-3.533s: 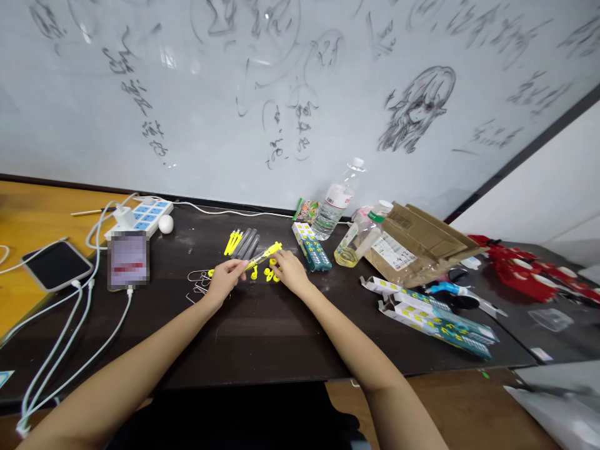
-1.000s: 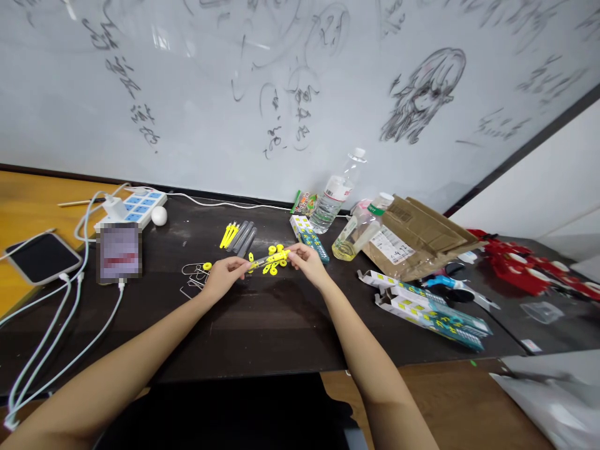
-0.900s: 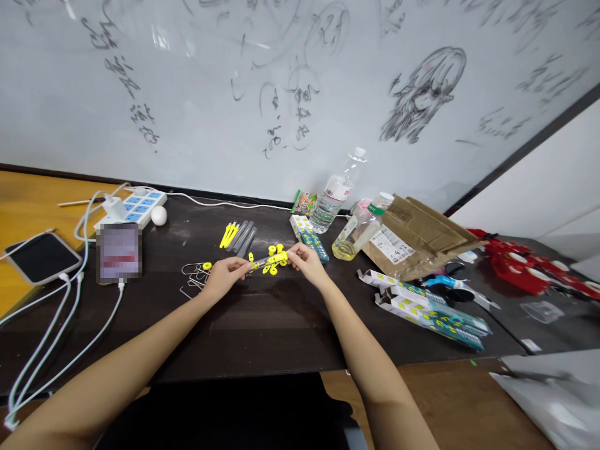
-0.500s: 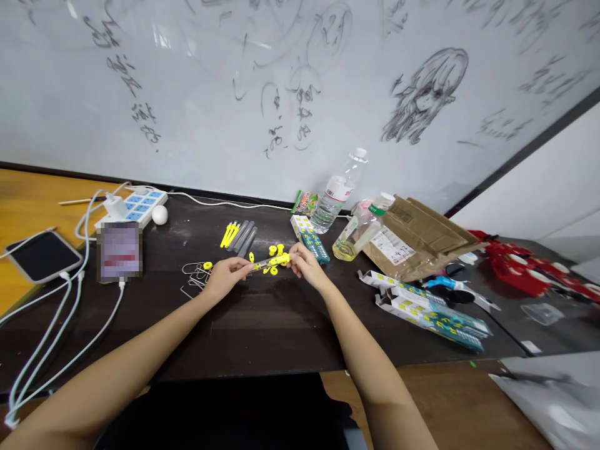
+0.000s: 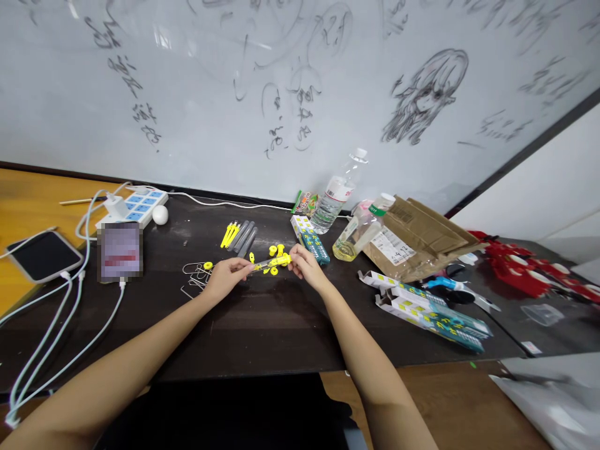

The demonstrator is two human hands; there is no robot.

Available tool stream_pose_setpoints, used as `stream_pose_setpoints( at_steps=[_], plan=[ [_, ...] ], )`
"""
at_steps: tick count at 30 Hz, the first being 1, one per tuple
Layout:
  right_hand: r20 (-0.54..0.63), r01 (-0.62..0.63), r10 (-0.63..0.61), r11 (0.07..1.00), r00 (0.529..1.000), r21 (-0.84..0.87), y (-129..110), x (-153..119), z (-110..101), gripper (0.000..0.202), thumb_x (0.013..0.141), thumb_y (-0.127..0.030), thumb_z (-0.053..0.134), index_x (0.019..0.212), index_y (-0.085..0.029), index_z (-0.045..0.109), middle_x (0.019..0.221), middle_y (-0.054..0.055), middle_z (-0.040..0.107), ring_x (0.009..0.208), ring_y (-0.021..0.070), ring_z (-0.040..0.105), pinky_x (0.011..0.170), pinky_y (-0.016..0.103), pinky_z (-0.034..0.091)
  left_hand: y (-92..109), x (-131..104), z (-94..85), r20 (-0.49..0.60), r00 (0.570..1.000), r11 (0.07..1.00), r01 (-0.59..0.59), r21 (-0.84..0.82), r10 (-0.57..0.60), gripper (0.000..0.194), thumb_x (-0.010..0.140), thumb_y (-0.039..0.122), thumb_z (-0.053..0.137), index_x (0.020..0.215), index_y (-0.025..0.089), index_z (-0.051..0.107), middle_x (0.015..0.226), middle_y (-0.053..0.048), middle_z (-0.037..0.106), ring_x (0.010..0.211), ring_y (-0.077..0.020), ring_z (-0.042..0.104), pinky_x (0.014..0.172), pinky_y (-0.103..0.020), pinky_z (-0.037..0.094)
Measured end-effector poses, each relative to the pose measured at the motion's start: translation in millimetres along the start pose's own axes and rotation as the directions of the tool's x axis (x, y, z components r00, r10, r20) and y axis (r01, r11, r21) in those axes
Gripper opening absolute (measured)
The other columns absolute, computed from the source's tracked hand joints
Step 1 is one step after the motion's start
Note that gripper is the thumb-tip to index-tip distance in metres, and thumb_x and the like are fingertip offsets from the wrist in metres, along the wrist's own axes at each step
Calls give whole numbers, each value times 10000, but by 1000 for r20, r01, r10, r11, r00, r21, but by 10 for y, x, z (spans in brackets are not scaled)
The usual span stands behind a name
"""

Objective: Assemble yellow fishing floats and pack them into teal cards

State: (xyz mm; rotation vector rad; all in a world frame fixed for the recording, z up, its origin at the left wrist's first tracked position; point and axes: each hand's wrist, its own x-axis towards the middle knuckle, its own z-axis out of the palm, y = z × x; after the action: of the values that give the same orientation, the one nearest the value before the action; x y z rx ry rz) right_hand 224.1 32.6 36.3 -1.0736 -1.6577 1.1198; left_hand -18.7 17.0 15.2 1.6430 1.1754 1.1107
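Observation:
Between my two hands is a thin clear tube with yellow fittings (image 5: 268,264), lying roughly level just above the table. My left hand (image 5: 229,276) pinches its left end. My right hand (image 5: 304,265) is closed on the yellow right end. Small yellow plastic parts (image 5: 274,271) lie close under and behind the tube. Farther back are several yellow rods (image 5: 230,235) and several clear tubes (image 5: 244,237), side by side. Bent metal wires (image 5: 193,275) lie left of my left hand, with a yellow ring (image 5: 207,265) beside them.
A green and white box (image 5: 310,240) lies behind my right hand, near a water bottle (image 5: 334,195) and a bottle of yellowish liquid (image 5: 363,230). Opened boxes (image 5: 431,319), scissors (image 5: 478,300) and a cardboard package (image 5: 422,234) are right. Left are a power strip (image 5: 145,203), charging cables and a phone (image 5: 44,255).
Both hands keep their hold on the tube in almost the same place. Only a very slight shift of the fingers shows.

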Motion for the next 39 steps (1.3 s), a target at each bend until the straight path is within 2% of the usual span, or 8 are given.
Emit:
stream_pose_setpoints(
  at_steps=[6, 10, 13, 17, 25, 32, 39],
  plan=[
    [-27, 21, -24, 993, 999, -113, 15, 2, 11, 447, 883, -563, 413, 632, -195, 448, 553, -22, 493, 409, 66, 374, 363, 199, 267, -15, 6, 1, 1, 1000, 1000, 3, -5, -3, 278, 750, 429, 641, 814, 165, 698, 580, 9, 611, 556, -120, 555, 595, -227, 410],
    [-24, 29, -30, 997, 999, -66, 20, 6, 5, 389, 871, -554, 439, 695, -207, 434, 558, -40, 500, 399, 63, 364, 355, 189, 255, -19, 6, 2, 2, 1000, 1000, -11, -4, 11, 267, 755, 423, 638, 809, 168, 701, 579, 8, 617, 554, -121, 560, 590, -226, 417],
    [-8, 23, -23, 1000, 1000, -5, 18, 3, 7, 290, 864, -485, 456, 772, -210, 441, 572, -52, 520, 383, 59, 357, 343, 180, 240, -23, 5, 5, 2, 1000, 1000, -13, -18, 13, 277, 753, 433, 641, 810, 168, 699, 586, 8, 623, 559, -123, 570, 599, -229, 429],
    [4, 18, -18, 1000, 1000, 13, 20, -5, 15, 201, 844, -391, 468, 768, -208, 433, 576, -54, 535, 381, 58, 361, 345, 176, 241, -32, 6, 10, 12, 1000, 1000, -9, -20, 10, 294, 754, 445, 641, 822, 165, 699, 609, 2, 636, 569, -125, 575, 608, -231, 435],
    [-38, 27, -31, 995, 999, -97, 33, -1, 23, 367, 885, -478, 431, 650, -196, 421, 553, -36, 506, 411, 58, 364, 379, 193, 261, -49, 8, 3, 24, 999, 1000, -25, 7, 25, 330, 761, 467, 623, 827, 153, 701, 616, -6, 640, 570, -127, 573, 601, -234, 439],
    [-6, 54, -54, 998, 999, -20, 38, -13, 17, 213, 866, -385, 457, 753, -208, 420, 587, -47, 535, 430, 67, 382, 396, 188, 267, -54, 19, 5, 13, 1000, 1000, -10, -13, 10, 314, 752, 453, 638, 830, 155, 697, 602, 3, 627, 566, -127, 572, 598, -232, 432],
    [-14, 66, -67, 993, 998, -97, 33, -14, 25, 307, 891, -432, 439, 694, -196, 429, 580, -38, 517, 436, 61, 374, 408, 194, 275, -29, 8, 2, 13, 1000, 1000, -12, -6, 12, 293, 754, 437, 637, 820, 158, 696, 592, 9, 626, 563, -122, 571, 606, -230, 433]
  ],
)
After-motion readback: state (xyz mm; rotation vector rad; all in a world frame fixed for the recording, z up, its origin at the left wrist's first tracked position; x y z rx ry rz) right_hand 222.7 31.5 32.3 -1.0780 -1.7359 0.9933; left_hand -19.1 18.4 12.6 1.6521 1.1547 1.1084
